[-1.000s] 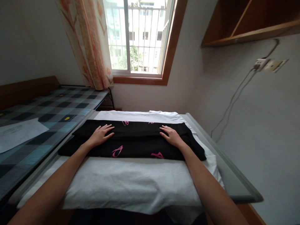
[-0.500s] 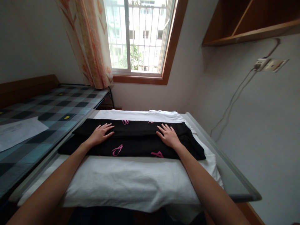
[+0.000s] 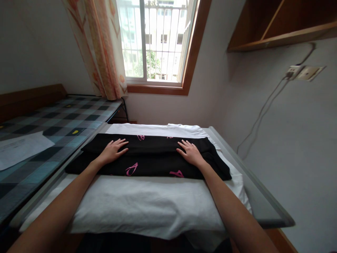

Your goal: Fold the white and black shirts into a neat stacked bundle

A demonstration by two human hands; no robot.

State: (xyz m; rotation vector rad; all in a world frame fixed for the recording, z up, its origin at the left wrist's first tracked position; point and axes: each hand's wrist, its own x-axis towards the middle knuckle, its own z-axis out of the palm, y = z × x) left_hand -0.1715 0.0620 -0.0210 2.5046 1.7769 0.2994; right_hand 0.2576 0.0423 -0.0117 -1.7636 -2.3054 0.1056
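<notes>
Black cloth [image 3: 152, 163] marked with pink motifs, plain white cloth [image 3: 150, 203], counter [image 3: 263, 205] surfaced in grey, mattress [image 3: 63, 117] checked in blue, grey and black with yellow marks, cream curtain [image 3: 101, 45] printed with orange flowers, brown window frame [image 3: 196, 45]

Bright barred window [image 3: 158, 44] at twelve o'clock; flowered curtain [image 3: 102, 52] at eleven; checked bed [image 3: 56, 121] at nine; wooden shelf [image 3: 285, 38] at two.
</notes>
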